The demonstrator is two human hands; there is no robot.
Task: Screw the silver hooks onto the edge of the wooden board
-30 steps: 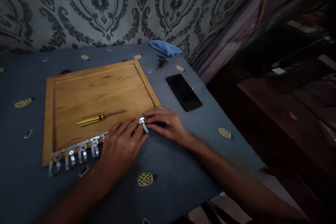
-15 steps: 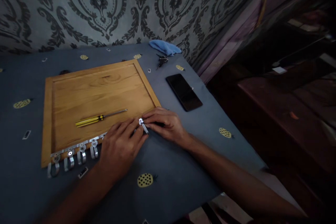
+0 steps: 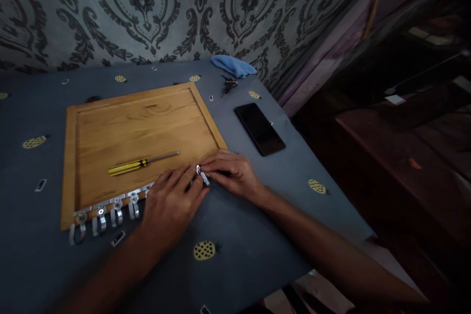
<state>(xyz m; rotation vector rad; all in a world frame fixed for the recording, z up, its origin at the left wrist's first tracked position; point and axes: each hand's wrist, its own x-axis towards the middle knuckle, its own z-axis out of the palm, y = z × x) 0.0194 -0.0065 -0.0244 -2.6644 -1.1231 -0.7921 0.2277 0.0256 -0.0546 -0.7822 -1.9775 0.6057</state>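
Note:
A wooden board (image 3: 140, 127) lies on a blue patterned tablecloth (image 3: 257, 235). Several metal hooks (image 3: 106, 215) line its near edge. My left hand (image 3: 171, 203) rests over that edge with its fingers curled around another small metal hook (image 3: 201, 175). My right hand (image 3: 230, 171) comes in from the right and pinches the same hook with its fingertips. A yellow-handled screwdriver (image 3: 142, 163) lies on the board just beyond my left hand.
A black phone (image 3: 259, 128) lies to the right of the board. A bunch of keys (image 3: 228, 84) and a blue cloth (image 3: 233, 65) sit near the patterned wall. The table's right edge drops off to dark wooden furniture (image 3: 397, 157).
Both hands stay on the hook at the board's near corner. Only the view shifted slightly.

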